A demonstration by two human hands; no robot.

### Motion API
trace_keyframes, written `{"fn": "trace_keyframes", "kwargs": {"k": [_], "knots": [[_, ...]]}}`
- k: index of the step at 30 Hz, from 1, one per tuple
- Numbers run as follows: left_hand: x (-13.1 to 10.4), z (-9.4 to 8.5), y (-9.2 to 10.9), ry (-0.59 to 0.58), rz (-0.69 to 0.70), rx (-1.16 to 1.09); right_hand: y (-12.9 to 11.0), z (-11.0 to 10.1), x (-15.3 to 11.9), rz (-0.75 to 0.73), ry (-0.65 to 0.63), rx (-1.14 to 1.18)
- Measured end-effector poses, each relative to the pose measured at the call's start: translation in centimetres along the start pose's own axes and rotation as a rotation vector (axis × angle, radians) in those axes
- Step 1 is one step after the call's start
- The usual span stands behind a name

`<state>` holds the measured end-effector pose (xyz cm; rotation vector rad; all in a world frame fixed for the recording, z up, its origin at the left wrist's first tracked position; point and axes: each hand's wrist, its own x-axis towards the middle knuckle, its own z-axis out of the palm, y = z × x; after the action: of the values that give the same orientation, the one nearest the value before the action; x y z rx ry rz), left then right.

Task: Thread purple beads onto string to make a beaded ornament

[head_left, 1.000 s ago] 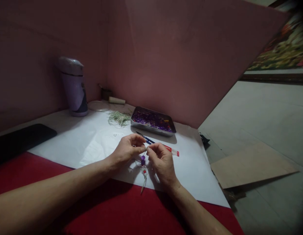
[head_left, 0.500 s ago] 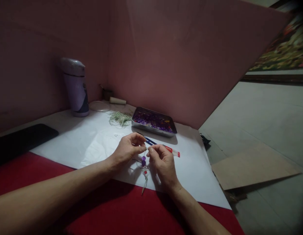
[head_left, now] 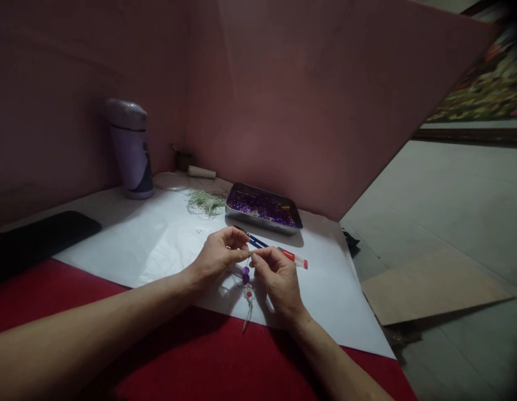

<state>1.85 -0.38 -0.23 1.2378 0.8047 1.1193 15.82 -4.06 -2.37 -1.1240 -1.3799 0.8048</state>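
Observation:
Over the white paper [head_left: 325, 295], my left hand [head_left: 220, 253] pinches the upper end of a thin cord. My right hand [head_left: 279, 275] is closed at the same spot, its thumb and forefinger pressed together on the cord, fingertips almost meeting the left ones. From there hangs a beaded string [head_left: 246, 277] with purple beads and, below them, a clear flower-like cluster with a red centre. Loose cord ends trail beneath it. Just behind my fingers lie a dark blue pen-like tool [head_left: 257, 241] and a red-and-clear case [head_left: 299, 260].
A metal tray [head_left: 279, 227] of purple beads stands behind the hands, beside a tangle of pale green cord [head_left: 205, 203]. A lilac tumbler [head_left: 131, 153] and a black flat object [head_left: 49, 236] are at left. Pink panels [head_left: 275, 111] wall the back; cardboard [head_left: 433, 287] lies at right.
My right fingertips have moved slightly left, closing the small gap to the left fingertips. The beaded string has turned a little; the rest looks the same.

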Motion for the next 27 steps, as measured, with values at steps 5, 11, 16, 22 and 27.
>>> {"fn": "trace_keyframes", "kwargs": {"k": [5, 11, 16, 22, 27], "knots": [[0.2, -0.1, -0.3, -0.019, 0.025, 0.018, 0.2, 0.0, 0.0, 0.0, -0.001, 0.003], [0.3, -0.2, -0.5, -0.045, 0.061, 0.066, 0.0, -0.1, 0.0, -0.025, 0.013, -0.066], [0.3, -0.2, -0.4, -0.038, 0.097, 0.127, -0.3, 0.0, -0.1, -0.047, 0.018, -0.121], [0.2, 0.1, 0.0, -0.026, 0.109, 0.187, -0.6, 0.1, -0.3, -0.081, 0.041, -0.204], [0.2, 0.1, 0.0, -0.008, 0.098, 0.19, -1.0, 0.1, -0.3, -0.108, 0.066, -0.267]]}}
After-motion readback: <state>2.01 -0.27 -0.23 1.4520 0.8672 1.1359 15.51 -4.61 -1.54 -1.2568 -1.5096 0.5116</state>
